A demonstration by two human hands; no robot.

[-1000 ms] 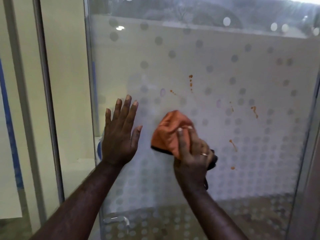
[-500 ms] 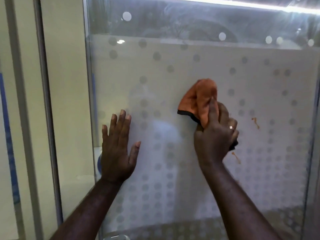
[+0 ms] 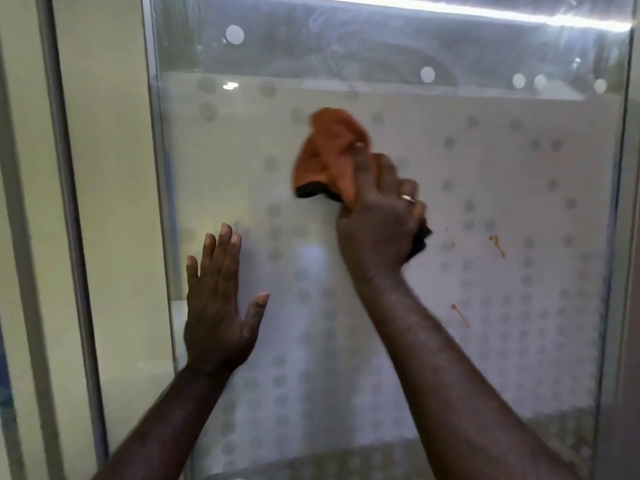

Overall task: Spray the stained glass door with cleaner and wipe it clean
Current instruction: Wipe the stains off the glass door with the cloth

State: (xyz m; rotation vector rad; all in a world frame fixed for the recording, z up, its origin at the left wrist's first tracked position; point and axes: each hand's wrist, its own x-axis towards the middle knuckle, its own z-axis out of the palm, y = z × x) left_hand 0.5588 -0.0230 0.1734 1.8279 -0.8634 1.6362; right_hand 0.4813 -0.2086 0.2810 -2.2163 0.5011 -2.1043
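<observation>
Head view: since half a second ago the right hand (image 3: pixel 379 216), bunching the orange cloth (image 3: pixel 329 157), has slid left and up across the glass door (image 3: pixel 519 188); the left hand (image 3: pixel 216 306) stays flat, fingers straight, on the pane. Orange stains (image 3: pixel 497 245) remain right of the cloth; a pale frame (image 3: pixel 72 216) stands left

A grey metal frame post (image 3: pixel 65 202) stands upright left of a cream wall panel (image 3: pixel 114 168), with a bright light strip (image 3: pixel 485 10) reflected along the top.
</observation>
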